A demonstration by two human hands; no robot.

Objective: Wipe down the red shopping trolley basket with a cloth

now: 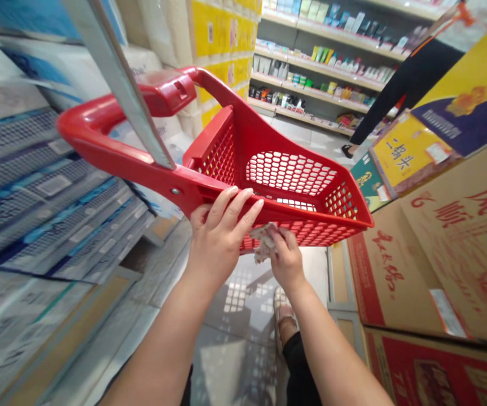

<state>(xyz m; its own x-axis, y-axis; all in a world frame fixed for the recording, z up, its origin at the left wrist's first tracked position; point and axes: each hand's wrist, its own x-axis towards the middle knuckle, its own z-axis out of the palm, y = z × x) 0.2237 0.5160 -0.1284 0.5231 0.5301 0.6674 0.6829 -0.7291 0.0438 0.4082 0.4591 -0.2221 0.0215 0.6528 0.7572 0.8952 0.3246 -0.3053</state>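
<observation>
In the head view a red plastic shopping basket (209,189) with a long handle and a metal bar (131,84) hangs tilted before me, its inside showing no goods. My left hand (222,225) grips its near rim, fingers over the top edge and thumb on the outer side. Below and to the right, my right hand (286,254) pinches a crumpled, pale patterned cloth (264,239). That cloth lies against the basket's perforated outer side wall.
Stacked packs (57,214) line the left side. Cardboard cartons (446,242) and yellow boxes (408,149) stand at right. Shelves of bottles and tubes (323,56) run across the back, with a person in dark trousers (412,79) nearby. My foot (283,316) is on the tiled floor.
</observation>
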